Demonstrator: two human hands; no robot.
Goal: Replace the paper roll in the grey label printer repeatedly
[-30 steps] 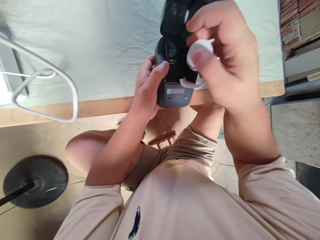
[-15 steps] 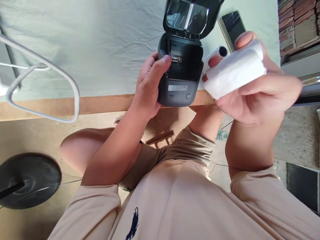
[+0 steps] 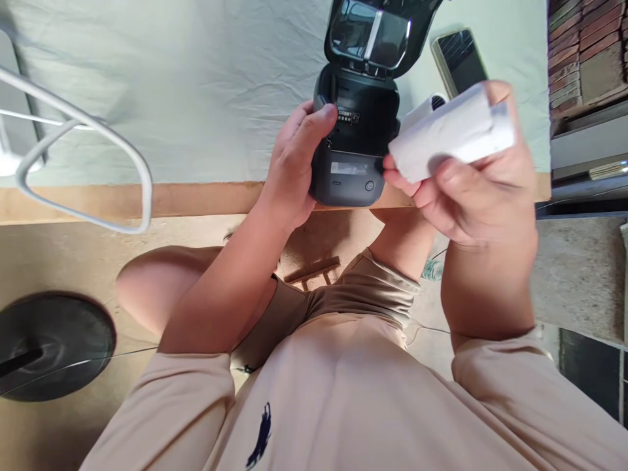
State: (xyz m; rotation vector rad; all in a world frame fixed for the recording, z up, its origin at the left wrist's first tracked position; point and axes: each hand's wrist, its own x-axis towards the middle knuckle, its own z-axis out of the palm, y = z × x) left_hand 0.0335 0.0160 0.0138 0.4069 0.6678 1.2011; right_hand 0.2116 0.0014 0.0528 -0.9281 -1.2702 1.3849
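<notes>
My left hand (image 3: 297, 163) grips the left side of a dark label printer (image 3: 350, 186), its thumb on the inner edge. The printer's lid with a clear window (image 3: 370, 33) is flipped up, and a small label with print shows inside the bare compartment. My right hand (image 3: 483, 190) is closed on a white paper roll (image 3: 451, 137), held tilted just right of the printer, thumb on its near face. Behind that roll, on the table, lies another white roll (image 3: 417, 112) with a dark core, partly hidden.
A phone (image 3: 458, 62) lies on the pale cloth (image 3: 220, 98) at the back right. On the left, a white cable (image 3: 142, 176) loops over the table's wooden front edge (image 3: 206, 199). A round black base (image 3: 59, 347) stands on the floor at left.
My right hand has turned the paper roll and shifted it slightly left; its thumb now presses on the near side. The left hand and printer have stayed nearly in place.
</notes>
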